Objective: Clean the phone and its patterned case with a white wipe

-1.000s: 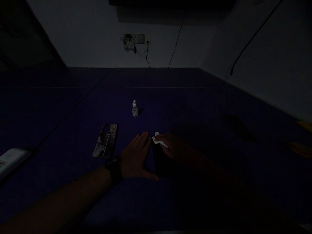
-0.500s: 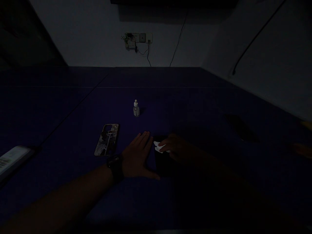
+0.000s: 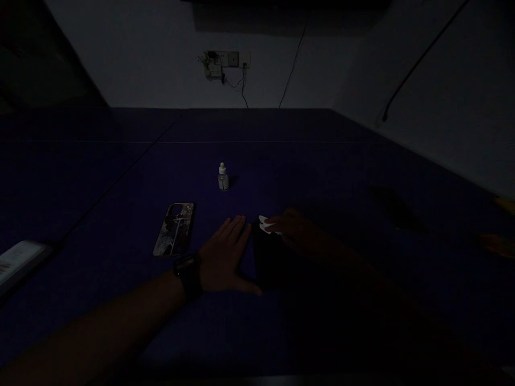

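My left hand (image 3: 225, 254), with a dark watch on its wrist, lies flat with the fingers stretched out. Its index fingertip and thumb border a black rectangular object (image 3: 267, 268), too dark to identify. My right hand (image 3: 295, 228) presses a crumpled white tissue (image 3: 265, 223) onto the far part of that black object. Deep shadow hides part of the right hand and the object's right side. A phone case (image 3: 176, 229) with a dark picture lies left of my left hand. Beyond the hands stands a small dropper bottle (image 3: 223, 179) with a white top.
These things rest on a dark blue surface (image 3: 289, 166). A white box-like item (image 3: 22, 262) sits at the left, and a dark flat object (image 3: 396, 209) at the right. Wall sockets (image 3: 227, 60) with cables are at the back. Orange-yellow items (image 3: 499, 244) show at the right edge.
My right hand has moved the tissue away from me, toward the far end of the black object. My left hand stays in place; the view has shifted slightly.
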